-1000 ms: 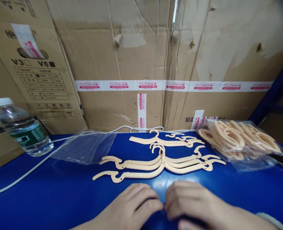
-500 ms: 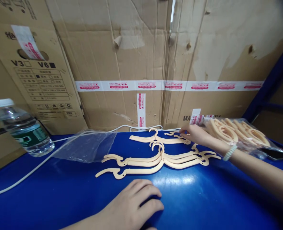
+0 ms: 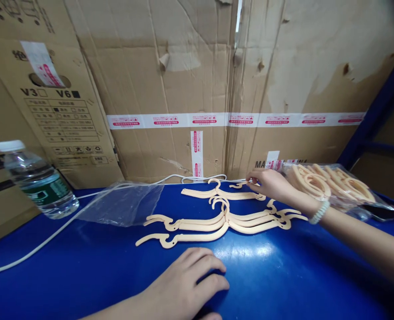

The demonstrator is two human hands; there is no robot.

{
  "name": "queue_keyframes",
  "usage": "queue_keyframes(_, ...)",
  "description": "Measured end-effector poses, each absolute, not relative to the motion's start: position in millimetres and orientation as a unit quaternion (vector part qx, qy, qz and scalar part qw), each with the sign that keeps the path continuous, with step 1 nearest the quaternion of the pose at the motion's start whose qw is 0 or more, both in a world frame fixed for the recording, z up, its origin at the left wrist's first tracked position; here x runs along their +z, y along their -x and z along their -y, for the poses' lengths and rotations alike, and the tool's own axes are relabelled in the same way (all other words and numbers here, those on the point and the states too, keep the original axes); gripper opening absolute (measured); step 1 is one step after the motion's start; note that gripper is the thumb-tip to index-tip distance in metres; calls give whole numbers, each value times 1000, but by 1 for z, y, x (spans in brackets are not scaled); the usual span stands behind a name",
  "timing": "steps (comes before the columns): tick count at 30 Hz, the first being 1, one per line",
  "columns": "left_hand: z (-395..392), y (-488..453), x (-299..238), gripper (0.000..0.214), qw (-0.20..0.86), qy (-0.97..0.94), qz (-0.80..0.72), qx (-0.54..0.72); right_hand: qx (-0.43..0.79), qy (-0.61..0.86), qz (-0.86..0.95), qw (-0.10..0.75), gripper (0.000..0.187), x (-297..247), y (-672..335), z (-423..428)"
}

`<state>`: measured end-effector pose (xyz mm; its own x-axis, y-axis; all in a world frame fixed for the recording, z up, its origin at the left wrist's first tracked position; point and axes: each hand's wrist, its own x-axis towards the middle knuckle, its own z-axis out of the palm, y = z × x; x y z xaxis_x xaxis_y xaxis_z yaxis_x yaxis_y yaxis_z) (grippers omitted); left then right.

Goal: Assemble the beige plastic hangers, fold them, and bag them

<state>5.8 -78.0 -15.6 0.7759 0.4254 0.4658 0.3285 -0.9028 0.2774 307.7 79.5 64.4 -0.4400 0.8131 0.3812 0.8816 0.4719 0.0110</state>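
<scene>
Toward the back of the blue table, the right hand curls at small cream pieces; whether it pinches one, I cannot tell. Nearer, the left hand, loosely spread, lies before the cream hangers.

Left hand: back up, fingers loosely bent, slightly apart.
Left forearm: enters low, angled rightward.
Right hand: I have it farther forward, fingertips curled down; grip unclear.
Right forearm: slants in from my right.
</scene>
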Motion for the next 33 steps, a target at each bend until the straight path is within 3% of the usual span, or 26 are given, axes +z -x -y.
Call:
queue_keyframes(4,79,-5,-8,31,133,-934,-205,259,-74,453,846,270,10,66,-305,-37)
queue_keyframes(6,80,-5,0,35,171,-933,-197,247,5,392,842,370,3,62,-296,-9)
queue_keyframes(10,81,-4,19,60,229,-936,-185,192,124,328,823,446,9,48,-268,46)
queue_keyframes(14,85,3,29,84,251,-929,-184,199,130,250,863,420,17,44,-251,78)
queue_keyframes(19,89,5,24,82,288,-893,-213,271,172,252,882,359,17,41,-251,85)
queue_keyframes(23,89,-7,20,34,389,-786,-293,380,198,265,892,306,16,33,-250,82)
queue_keyframes(25,89,-12,21,8,463,-711,-344,403,191,268,883,335,21,35,-249,75)
queue_keyframes(26,88,-14,21,6,492,-678,-366,406,181,274,876,352,22,37,-250,68)
queue_keyframes(29,86,-15,20,17,533,-608,-401,430,112,311,880,342,17,46,-256,35)
queue_keyframes(33,79,-11,13,34,549,-545,-375,511,-50,416,885,205,21,48,-271,-26)
